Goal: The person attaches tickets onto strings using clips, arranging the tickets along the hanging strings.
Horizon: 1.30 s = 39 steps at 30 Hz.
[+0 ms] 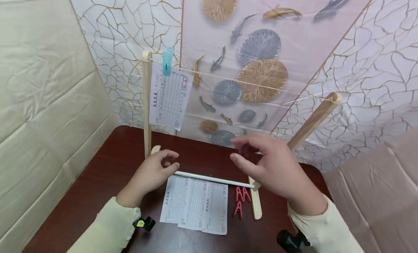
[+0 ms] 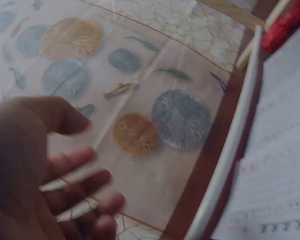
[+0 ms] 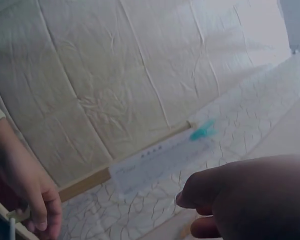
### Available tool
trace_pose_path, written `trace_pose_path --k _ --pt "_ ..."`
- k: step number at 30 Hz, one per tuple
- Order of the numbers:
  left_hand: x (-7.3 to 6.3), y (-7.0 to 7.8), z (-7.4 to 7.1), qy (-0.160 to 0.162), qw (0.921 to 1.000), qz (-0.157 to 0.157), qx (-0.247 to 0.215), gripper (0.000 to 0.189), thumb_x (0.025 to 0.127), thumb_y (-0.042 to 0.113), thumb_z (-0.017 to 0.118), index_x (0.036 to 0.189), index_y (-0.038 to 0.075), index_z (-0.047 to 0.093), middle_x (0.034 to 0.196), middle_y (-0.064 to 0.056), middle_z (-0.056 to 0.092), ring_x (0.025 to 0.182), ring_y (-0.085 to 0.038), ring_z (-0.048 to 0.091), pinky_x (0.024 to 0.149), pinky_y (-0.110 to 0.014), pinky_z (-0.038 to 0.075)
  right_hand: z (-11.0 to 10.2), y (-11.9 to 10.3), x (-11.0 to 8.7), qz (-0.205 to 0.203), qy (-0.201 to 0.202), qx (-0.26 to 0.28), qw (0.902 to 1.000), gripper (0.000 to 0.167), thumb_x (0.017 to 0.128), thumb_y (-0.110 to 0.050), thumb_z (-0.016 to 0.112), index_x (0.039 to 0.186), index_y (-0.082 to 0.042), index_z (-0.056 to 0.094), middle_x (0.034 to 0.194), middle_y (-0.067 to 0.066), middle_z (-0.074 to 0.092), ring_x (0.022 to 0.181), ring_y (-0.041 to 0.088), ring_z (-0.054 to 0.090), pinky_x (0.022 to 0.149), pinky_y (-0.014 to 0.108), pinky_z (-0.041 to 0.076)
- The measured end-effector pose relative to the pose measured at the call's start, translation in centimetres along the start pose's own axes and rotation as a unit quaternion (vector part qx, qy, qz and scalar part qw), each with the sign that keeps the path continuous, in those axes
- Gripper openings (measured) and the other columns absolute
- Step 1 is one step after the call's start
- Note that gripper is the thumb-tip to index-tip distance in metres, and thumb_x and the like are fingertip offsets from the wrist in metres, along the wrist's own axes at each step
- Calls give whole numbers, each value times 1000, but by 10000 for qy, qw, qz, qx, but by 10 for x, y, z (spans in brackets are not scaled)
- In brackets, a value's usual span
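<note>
My left hand (image 1: 151,175) hovers by the left end of a white rod (image 1: 212,179), fingers loosely bent and holding nothing. Higher up on the other side, my right hand (image 1: 274,166) is in the air before the right wooden post (image 1: 313,120), thumb and fingers apart with nothing between them. A printed paper slip (image 1: 168,100) hangs from a string (image 1: 225,78) by a light blue clothespin (image 1: 167,60). Three similar overlapping paper slips (image 1: 213,209) lie on the table below the rod. Several small red clothespins (image 1: 238,209) lie to their right.
The string runs between the left wooden post (image 1: 147,111) and the right one. A wooden foot (image 1: 256,205) supports the frame at right on the dark red table (image 1: 98,187). Patterned cloth (image 1: 124,57) hangs behind, and beige cloth (image 1: 45,100) hangs at the left.
</note>
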State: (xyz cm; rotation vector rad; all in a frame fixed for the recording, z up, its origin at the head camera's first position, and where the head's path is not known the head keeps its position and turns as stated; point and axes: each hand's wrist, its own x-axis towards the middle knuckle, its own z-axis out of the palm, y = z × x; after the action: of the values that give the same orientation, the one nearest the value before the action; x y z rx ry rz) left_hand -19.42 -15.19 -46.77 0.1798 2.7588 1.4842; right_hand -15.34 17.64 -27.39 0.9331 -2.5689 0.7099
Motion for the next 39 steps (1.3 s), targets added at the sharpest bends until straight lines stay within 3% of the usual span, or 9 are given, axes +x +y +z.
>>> trace_pose_path --k 4,9,15,21,26,28,32,37,39 --pt "-3 -8 5 -228 9970 -353 645 39 104 37 76 136 16 76 130 -6 78 111 -22 73 98 -49 61 17 19 -27 393 26 -108 9992 28 96 -20 90 123 -22 83 99 -14 76 86 5 68 71 27 57" --pt "-9 -21 14 -383 9920 -610 1041 46 101 37 80 135 8 74 122 -8 76 106 -21 68 99 -49 59 43 40 -61 1008 92 95 9948 29 94 -14 91 121 -19 83 100 -8 78 87 10 74 70 27 62" --pt "-20 -26 25 -391 9878 -666 1355 61 98 41 83 140 -2 71 121 -12 78 107 -23 73 99 -52 62 76 57 -96 1751 161 89 9844 28 91 -11 92 118 -16 84 90 -10 74 78 5 69 66 25 58" --pt "-27 -28 35 -443 9845 -889 1445 78 96 48 85 148 -7 65 136 -22 72 120 -32 74 102 -55 61 112 66 -122 2738 89 -354 9611 23 90 -20 94 111 -18 85 81 -12 71 70 1 61 64 23 50" --pt "-31 -31 42 -348 9830 -1003 1498 98 93 53 86 156 -15 54 155 -33 57 135 -41 66 110 -58 58 136 70 -138 3451 -344 -586 9361 26 89 -32 95 107 -16 83 76 -7 64 69 7 55 63 29 45" --pt "-32 -34 46 -286 9826 -982 1553 102 92 54 88 157 -16 52 151 -32 57 131 -39 66 108 -56 58 144 73 -144 3630 -476 -654 9283 29 89 -36 95 105 -16 82 75 -5 60 70 11 52 63 31 43" --pt "-34 -38 54 -180 9814 -889 1689 103 89 55 91 158 -11 53 135 -23 59 108 -30 66 98 -52 60 159 78 -153 3891 -574 -823 9157 38 88 -44 95 108 -14 81 77 -2 61 72 15 54 63 37 45" --pt "-41 -43 61 -87 9777 -709 1976 102 86 53 94 158 -9 55 135 -24 59 101 -32 69 92 -53 62 176 78 -166 4239 -682 -1123 8961 59 87 -58 93 122 -12 80 87 1 69 73 17 60 61 43 49" --pt "-45 -45 61 -31 9756 -640 2102 100 85 50 95 158 -7 57 134 -25 60 98 -33 70 90 -53 63 182 78 -170 4282 -670 -1166 8936 63 87 -61 92 124 -12 80 87 0 69 71 16 59 59 42 48"
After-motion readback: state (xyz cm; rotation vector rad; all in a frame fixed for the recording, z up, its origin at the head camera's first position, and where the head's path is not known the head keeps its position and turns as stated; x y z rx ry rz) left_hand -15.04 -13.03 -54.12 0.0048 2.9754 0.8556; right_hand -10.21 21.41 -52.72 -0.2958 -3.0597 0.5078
